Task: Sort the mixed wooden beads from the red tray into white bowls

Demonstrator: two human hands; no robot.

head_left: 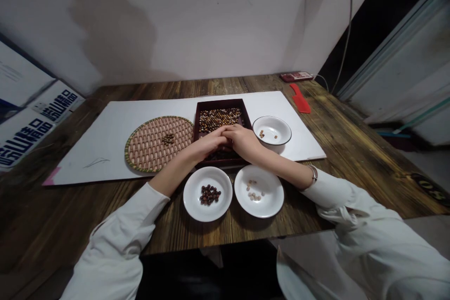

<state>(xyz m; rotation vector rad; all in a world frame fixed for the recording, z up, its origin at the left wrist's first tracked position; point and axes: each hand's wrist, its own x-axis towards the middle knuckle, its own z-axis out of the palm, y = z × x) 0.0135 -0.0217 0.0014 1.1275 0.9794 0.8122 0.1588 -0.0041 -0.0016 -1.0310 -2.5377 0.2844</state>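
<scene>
Beads [221, 120]: round and mottled, lay spread in the dark rectangular tray [220, 103].
Grip: left hand [211, 142] and right hand [244, 140] met above its near end, hiding part; fingers were bent, any hold impossible to tell.
Nine o'clock: lay an oval woven mat [146, 144].
Three: stood a dark-rimmed bowl [279, 127].
Five and seven: sat glossy plates [194, 190].

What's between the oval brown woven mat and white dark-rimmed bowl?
A dark red rectangular tray of multicoloured beads, with the left hand and right hand over its near part; head view shows it.
</scene>
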